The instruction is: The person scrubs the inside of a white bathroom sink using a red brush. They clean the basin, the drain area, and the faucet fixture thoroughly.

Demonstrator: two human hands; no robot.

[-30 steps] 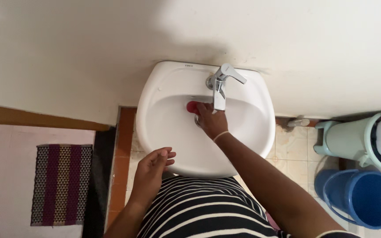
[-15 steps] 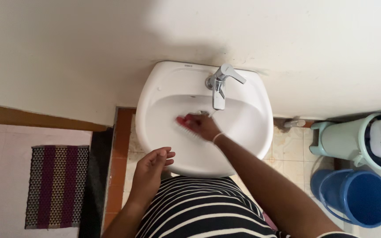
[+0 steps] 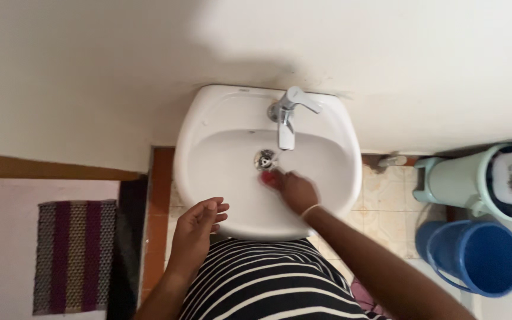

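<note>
One white wall-hung sink (image 3: 208, 127) fills the middle of my view, oval, glossy, its far edge against the pale wall and its near rim just in front of my striped shirt. Two buckets stand on the tiled floor to the right: a pale green one (image 3: 457, 186) farther off and a blue one (image 3: 475, 258) nearer, close beside each other, well apart from the sink. One striped purple mat (image 3: 75, 255) lies on the floor far to the left. One chrome tap (image 3: 287, 115) sits on the sink's far ledge, its spout reaching over the bowl, and one round metal drain (image 3: 265, 158) lies just under it.

My right hand (image 3: 296, 191) is down inside the bowl, fingers closed around one small red brush (image 3: 268, 177), pressing it on the white surface just near of the drain. Only the brush's red tip shows past my fingers; the picture is blurred there. The bowl lies open to the left and right of that hand.

My left hand (image 3: 200, 222) hovers at the sink's near-left rim, fingers loosely curled, holding nothing; I cannot tell whether it touches the rim.
</note>
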